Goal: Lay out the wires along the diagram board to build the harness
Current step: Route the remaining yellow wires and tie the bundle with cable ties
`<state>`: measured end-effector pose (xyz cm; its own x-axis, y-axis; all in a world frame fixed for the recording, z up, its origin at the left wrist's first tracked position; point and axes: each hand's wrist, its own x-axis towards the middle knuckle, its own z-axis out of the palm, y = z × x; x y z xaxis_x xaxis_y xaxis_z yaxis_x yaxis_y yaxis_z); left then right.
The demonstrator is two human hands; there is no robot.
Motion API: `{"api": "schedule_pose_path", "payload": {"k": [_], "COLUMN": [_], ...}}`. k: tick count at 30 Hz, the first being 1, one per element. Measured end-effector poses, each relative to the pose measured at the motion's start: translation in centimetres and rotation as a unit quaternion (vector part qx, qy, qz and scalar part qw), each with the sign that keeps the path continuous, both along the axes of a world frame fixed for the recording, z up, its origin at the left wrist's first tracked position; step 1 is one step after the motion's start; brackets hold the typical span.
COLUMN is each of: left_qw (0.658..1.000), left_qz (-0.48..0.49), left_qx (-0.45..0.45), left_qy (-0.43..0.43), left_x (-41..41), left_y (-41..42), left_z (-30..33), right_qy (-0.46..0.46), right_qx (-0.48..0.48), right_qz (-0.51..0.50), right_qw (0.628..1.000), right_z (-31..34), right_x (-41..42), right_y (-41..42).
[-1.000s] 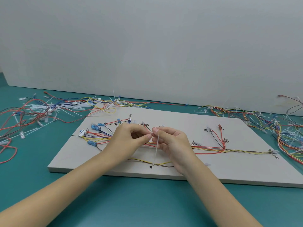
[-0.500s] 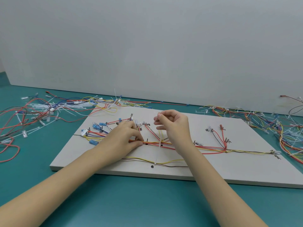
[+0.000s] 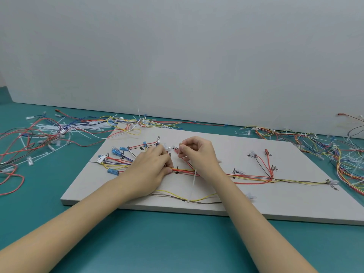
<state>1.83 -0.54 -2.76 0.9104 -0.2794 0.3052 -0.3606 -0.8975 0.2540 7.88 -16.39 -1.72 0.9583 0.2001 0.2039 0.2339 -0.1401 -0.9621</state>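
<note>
On the flat pale grey diagram board (image 3: 256, 201), the left hand (image 3: 151, 170) pins the red-and-yellow wire bundle (image 3: 184, 170) with thumb and fingers curled round it; the right hand (image 3: 197, 152) pinches a small terminal end of a red wire. Keep the bundle pressed flat and seat that branch along its printed line. Half a second ago the right hand hovered higher; the loose white cable tie (image 3: 192, 186) has stayed put

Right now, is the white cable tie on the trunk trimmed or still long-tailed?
Long-tailed, untrimmed. The cable tie wraps the red-yellow bundle; its tail runs toward the board's near edge.
</note>
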Motion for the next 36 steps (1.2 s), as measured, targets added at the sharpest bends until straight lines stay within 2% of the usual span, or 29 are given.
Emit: {"api": "schedule_pose_path", "payload": {"k": [7, 11, 14, 17, 19, 23, 26, 29, 36], "left_qw": [1.0, 1.0, 0.996, 0.991, 0.994, 0.996, 0.991, 0.991, 0.995], "left_qz": [0.004, -0.003, -0.014, -0.029, -0.039, -0.039, -0.046, -0.043, -0.044], "left_qx": [0.008, -0.018, -0.055, -0.01, 0.004, -0.072, -0.089, -0.082, -0.073], "left_qy": [-0.008, -0.018, -0.073, -0.132, -0.103, 0.031, 0.089, 0.1, 0.06], "left_x": [0.2, 0.1, -0.4, -0.8, -1.0, -0.9, -0.8, -0.8, -0.9], "left_y": [-0.2, 0.1, 0.1, -0.1, 0.0, 1.0, 1.4, 1.5, 1.0], "left_z": [-0.3, -0.3, 0.0, 0.3, 0.3, 0.6, 1.0, 1.0, 0.7], "right_qy": [-0.005, -0.002, -0.004, -0.002, 0.0, 0.0, 0.0, -0.002, -0.01], "right_qx": [-0.028, -0.044, -0.05, -0.056, -0.053, -0.045, -0.05, -0.052, -0.053], "right_qz": [0.037, 0.041, 0.029, 0.02, 0.021, 0.026, 0.023, 0.022, 0.023], "right_qw": [0.999, 0.998, 0.998, 0.998, 0.998, 0.999, 0.998, 0.998, 0.998], "right_z": [-0.5, -0.9, -1.3, -1.5, -1.6, -1.7, -1.7, -1.7, -1.7], "right_x": [-0.3, -0.5, -0.6, -0.7, -0.7, -0.8, -0.8, -0.9, -0.9], "right_y": [-0.2, -0.3, -0.5, -0.4, -0.4, -0.5, -0.5, -0.5, -0.5]}}
